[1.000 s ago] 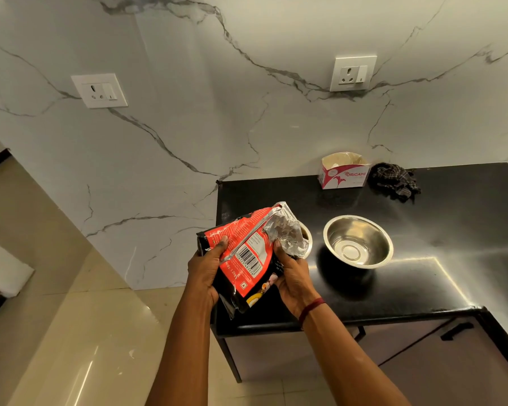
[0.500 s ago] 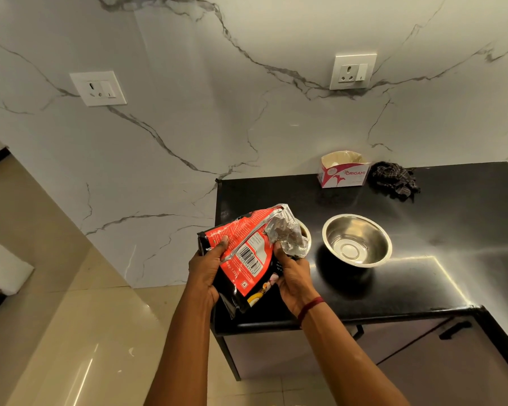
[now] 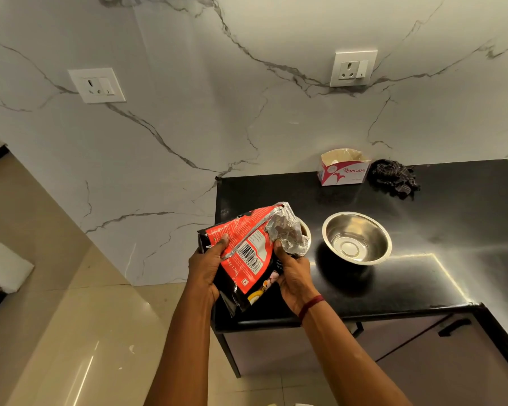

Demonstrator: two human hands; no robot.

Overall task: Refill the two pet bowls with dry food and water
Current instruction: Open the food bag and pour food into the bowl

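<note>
The red and black food bag point(image 3: 247, 253) is held up over the front left corner of the black counter point(image 3: 452, 230). It is tipped, and its shiny silver mouth points at a steel bowl point(image 3: 305, 230) that is mostly hidden behind it. The left hand point(image 3: 207, 268) grips the bag's left edge, thumb on the front. The right hand point(image 3: 294, 273) holds the bag's right side, its fingers curled just under the silver mouth. A red thread point(image 3: 311, 304) goes round that wrist.

Just beside the hidden bowl sits a second steel bowl point(image 3: 357, 237). It is shiny inside with no food in it.

At the back of the counter, against the wall, stand a small open cardboard box point(image 3: 343, 171) and a crumpled dark cloth point(image 3: 393, 178), close together.

The wall point(image 3: 188, 112) is white marble with grey lines. It has two white sockets, one on the left point(image 3: 96, 85) and one above the counter point(image 3: 353, 68). Under the counter are cupboard doors point(image 3: 452, 361) with dark handles. The floor point(image 3: 71, 317) is shiny cream tile.
</note>
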